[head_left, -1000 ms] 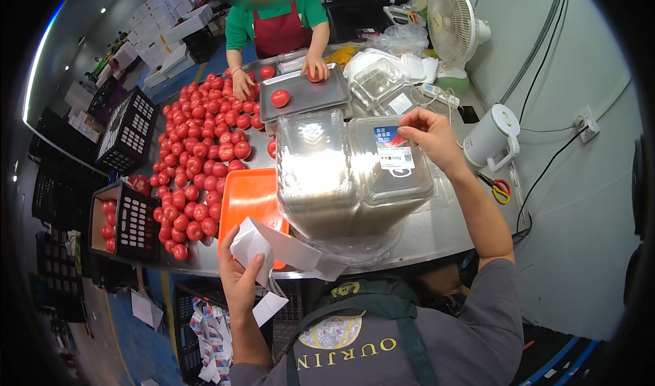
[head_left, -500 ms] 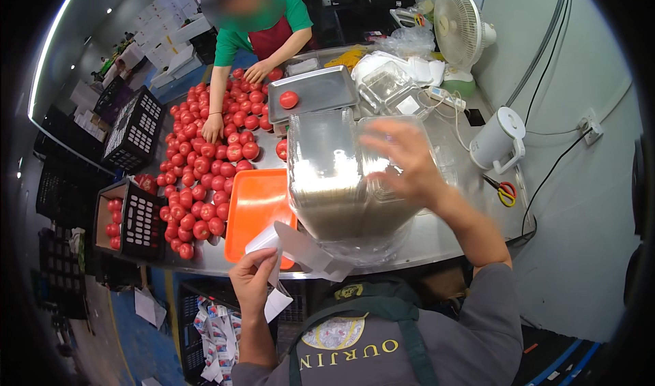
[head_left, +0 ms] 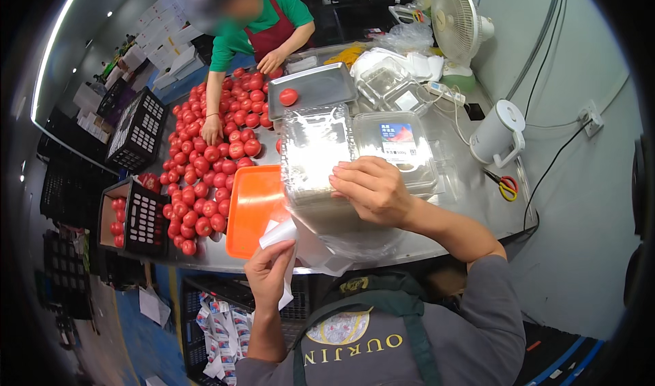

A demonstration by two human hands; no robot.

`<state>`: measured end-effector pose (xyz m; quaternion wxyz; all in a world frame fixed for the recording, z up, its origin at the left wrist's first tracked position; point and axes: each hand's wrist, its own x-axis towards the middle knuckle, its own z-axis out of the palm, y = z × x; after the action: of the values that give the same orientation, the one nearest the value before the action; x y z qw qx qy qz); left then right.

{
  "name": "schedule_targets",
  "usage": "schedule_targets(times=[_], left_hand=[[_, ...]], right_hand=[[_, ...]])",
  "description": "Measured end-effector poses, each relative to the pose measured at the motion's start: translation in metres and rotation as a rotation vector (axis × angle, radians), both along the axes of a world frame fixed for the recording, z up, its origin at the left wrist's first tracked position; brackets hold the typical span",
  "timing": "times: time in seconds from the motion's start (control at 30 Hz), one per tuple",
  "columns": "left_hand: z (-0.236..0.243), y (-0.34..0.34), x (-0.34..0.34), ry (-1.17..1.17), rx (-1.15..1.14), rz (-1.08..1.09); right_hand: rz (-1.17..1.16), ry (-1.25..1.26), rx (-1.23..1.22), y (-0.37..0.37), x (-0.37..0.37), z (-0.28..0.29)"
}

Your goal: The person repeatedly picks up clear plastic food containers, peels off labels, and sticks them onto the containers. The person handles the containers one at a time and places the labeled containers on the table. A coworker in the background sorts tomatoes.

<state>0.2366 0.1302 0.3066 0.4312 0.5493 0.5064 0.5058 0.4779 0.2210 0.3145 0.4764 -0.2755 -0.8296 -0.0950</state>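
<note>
My left hand (head_left: 268, 277) pinches a curled white paper strip (head_left: 280, 233) near the table's front edge. My right hand (head_left: 374, 189) lies palm down across the front of a tall stack of clear plastic containers (head_left: 318, 157), its fingers stretched out side by side and its thumb hidden. Glare whitens the left half of the stack. On the right half, a blue and white label (head_left: 398, 135) sits on the clear lid, just beyond my knuckles. An orange tray (head_left: 254, 212) lies left of the stack, partly behind the paper strip.
Many tomatoes (head_left: 198, 181) cover the table's left side, where a person in green (head_left: 286, 7) handles them. A grey metal tray (head_left: 314, 89) holds one tomato. Black crates (head_left: 147, 219) stand at left. To the right are scissors (head_left: 506, 186), a white kettle (head_left: 498, 137) and a fan (head_left: 456, 26).
My right hand has moved left and toward me, down onto the containers, uncovering the labelled lid. My left hand has shifted slightly right and down with the paper strip.
</note>
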Motion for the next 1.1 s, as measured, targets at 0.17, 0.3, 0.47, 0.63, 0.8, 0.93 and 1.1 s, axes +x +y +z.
schedule_targets(times=[0.17, 0.3, 0.47, 0.63, 0.8, 0.93, 1.1], left_hand=[[0.002, 0.002, 0.018, 0.125, 0.084, 0.025], [0.0, -0.008, 0.023, 0.151, 0.115, 0.075], [-0.001, -0.008, 0.028, 0.211, 0.176, 0.107], [-0.004, -0.015, 0.013, 0.199, 0.151, 0.135], [0.014, -0.013, 0.034, 0.083, 0.167, 0.201], [0.014, -0.016, 0.027, 0.14, 0.139, 0.198], [0.006, -0.021, 0.024, 0.175, 0.118, 0.175]], right_hand=[[-0.031, 0.169, -0.001, 0.0, 0.036, 0.047], [-0.412, 0.422, 0.131, 0.001, 0.117, 0.09], [-0.726, 0.145, -0.061, 0.039, 0.238, -0.035], [-0.638, 0.106, -0.148, 0.037, 0.231, -0.169], [-0.727, 0.39, -0.562, 0.065, 0.269, -0.124], [-0.439, 1.055, -0.734, 0.082, 0.328, -0.107], [-0.231, 1.537, -1.36, 0.087, 0.335, -0.262]])
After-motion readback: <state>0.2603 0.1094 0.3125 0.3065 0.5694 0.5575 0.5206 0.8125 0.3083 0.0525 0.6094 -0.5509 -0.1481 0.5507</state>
